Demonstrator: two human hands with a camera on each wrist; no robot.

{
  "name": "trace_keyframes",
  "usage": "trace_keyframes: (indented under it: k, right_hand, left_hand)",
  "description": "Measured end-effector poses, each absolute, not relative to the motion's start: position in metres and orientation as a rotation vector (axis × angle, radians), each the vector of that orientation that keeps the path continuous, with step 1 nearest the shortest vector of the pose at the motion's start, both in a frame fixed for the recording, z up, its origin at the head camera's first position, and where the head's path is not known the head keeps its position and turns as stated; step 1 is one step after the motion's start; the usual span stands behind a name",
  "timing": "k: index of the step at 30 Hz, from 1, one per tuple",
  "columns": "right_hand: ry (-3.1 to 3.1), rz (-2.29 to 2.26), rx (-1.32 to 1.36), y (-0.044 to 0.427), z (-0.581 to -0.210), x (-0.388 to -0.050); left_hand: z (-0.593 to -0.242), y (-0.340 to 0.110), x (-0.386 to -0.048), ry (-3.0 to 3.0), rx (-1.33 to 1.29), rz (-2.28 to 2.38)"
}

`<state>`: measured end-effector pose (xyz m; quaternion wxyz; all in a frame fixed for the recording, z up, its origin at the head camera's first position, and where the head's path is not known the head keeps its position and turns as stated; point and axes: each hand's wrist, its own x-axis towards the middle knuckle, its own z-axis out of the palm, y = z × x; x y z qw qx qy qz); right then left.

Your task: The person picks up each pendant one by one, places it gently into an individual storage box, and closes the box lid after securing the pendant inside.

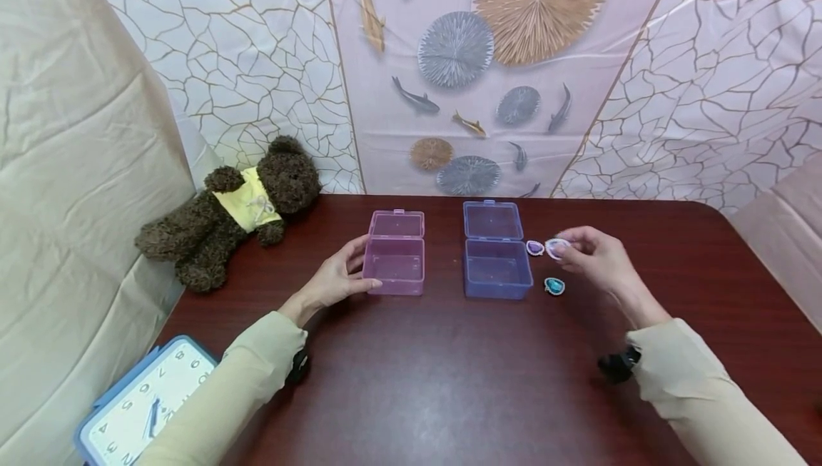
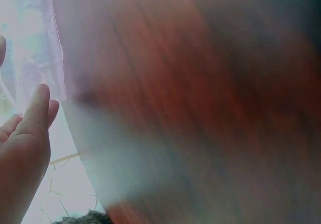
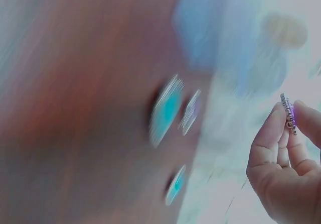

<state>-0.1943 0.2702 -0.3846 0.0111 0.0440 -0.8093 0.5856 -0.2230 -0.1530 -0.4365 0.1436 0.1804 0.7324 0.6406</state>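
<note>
My left hand (image 1: 330,277) holds the left side of an open pink plastic box (image 1: 397,286), its thumb at the front corner and its fingers further back. Between thumb and fingers, my right hand (image 1: 597,259) pinches a purple gem ornament with a beaded rim (image 3: 290,114), raised above the table. A smaller purple gem ornament (image 1: 535,247) lies just left of that hand, beside an open blue plastic box (image 1: 497,287). Nearer the front lies a teal gem ornament (image 1: 554,286). The right wrist view shows a second teal ornament (image 3: 175,185); the head view does not show it.
A brown teddy bear (image 1: 250,202) in a yellow top lies at the back left. At the front left is a blue-framed clock (image 1: 150,409), partly covered by the left sleeve. Patterned cloth (image 1: 449,109) hangs behind the dark wooden table (image 1: 437,380).
</note>
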Motion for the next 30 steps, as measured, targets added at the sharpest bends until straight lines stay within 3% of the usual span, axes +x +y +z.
trace_keyframes:
  k: [8,15,30]
  right_hand:
    - [-2.518,2.098,0.242,0.156,-0.37,-0.216]
    - [-2.589,2.204,0.323,0.081,-0.38,-0.226]
    - [-2.961,1.74,0.472,0.027,-0.391,-0.24]
  left_hand:
    - [-0.435,-0.156,-0.222,2.116,0.48,1.843]
    - [-0.434,-0.152,-0.222,2.11,0.461,1.841]
    - [-0.433,-0.152,-0.222,2.121,0.454,1.832]
